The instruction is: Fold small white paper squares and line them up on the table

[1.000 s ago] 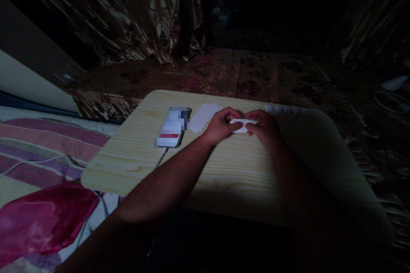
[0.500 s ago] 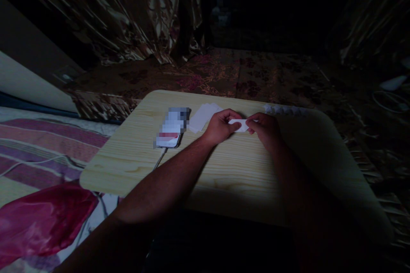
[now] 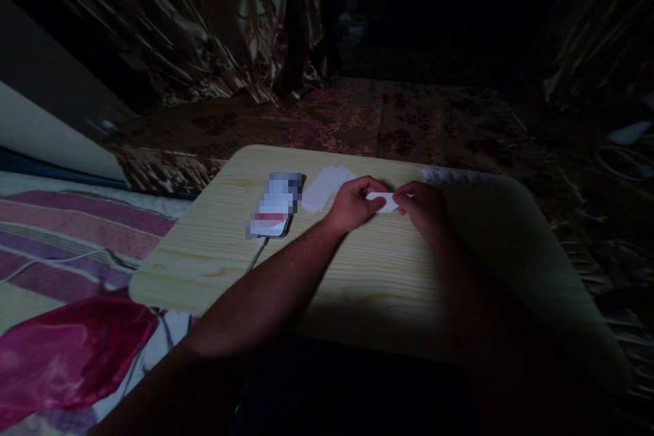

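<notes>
A small white piece of folded paper (image 3: 384, 202) is stretched between my two hands above the table. My left hand (image 3: 353, 205) pinches its left end, thumb on top. At the paper's right end, the thumb and fingers of my right hand (image 3: 423, 207) are closed on it. Just beyond my left hand lies a loose pile of white paper sheets (image 3: 323, 187). Several small folded white paper pieces (image 3: 454, 177) stand in a row past my right hand, near the far edge. The fingers partly hide the held paper's ends.
A phone (image 3: 276, 204), its screen lit and blurred, lies on the wooden table (image 3: 204, 259) with a white cable (image 3: 254, 255) plugged in. A shiny red bag or cloth (image 3: 76, 347) rests on the striped bedding (image 3: 76, 231) at left. Patterned curtains (image 3: 245, 20) hang behind.
Both hands keep hold of the paper in nearly the same place. The right fingertips have shifted slightly at its right end, and the whole view has moved a little.
</notes>
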{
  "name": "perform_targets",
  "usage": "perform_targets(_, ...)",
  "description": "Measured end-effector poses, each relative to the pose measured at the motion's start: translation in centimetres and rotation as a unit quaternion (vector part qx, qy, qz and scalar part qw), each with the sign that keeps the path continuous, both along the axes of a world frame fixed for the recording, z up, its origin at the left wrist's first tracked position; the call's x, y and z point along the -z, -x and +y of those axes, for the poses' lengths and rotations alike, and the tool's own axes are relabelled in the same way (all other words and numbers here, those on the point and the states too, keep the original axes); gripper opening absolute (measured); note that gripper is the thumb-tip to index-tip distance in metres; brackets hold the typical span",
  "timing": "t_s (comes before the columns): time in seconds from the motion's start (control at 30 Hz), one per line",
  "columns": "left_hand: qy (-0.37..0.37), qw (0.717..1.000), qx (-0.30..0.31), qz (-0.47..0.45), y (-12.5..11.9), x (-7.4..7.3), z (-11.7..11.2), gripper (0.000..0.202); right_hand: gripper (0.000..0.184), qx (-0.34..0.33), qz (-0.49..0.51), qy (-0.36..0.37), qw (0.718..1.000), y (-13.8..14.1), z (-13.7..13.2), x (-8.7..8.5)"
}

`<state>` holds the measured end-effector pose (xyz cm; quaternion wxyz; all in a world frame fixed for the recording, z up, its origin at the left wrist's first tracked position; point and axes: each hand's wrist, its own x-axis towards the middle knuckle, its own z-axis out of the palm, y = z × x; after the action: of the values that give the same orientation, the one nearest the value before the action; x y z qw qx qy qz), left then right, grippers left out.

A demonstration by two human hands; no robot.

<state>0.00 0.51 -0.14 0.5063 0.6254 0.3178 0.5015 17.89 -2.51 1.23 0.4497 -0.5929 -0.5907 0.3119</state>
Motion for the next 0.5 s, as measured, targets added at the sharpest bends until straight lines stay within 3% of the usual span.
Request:
perform_targets(0.27,0.023,1.0,0.008,0.002,-0.07,-0.4,-0.27,0.022,0.017,-0.005,-0.017,-0.031,0.999,-0.14,-0.12,0.03)
perform_targets(0.5,0.037,0.999,0.006,-0.011,-0.04,-0.26,-0.13,0.023,0.021,0.017,0.012,-0.017,1.0,-0.24,0.19,0.23)
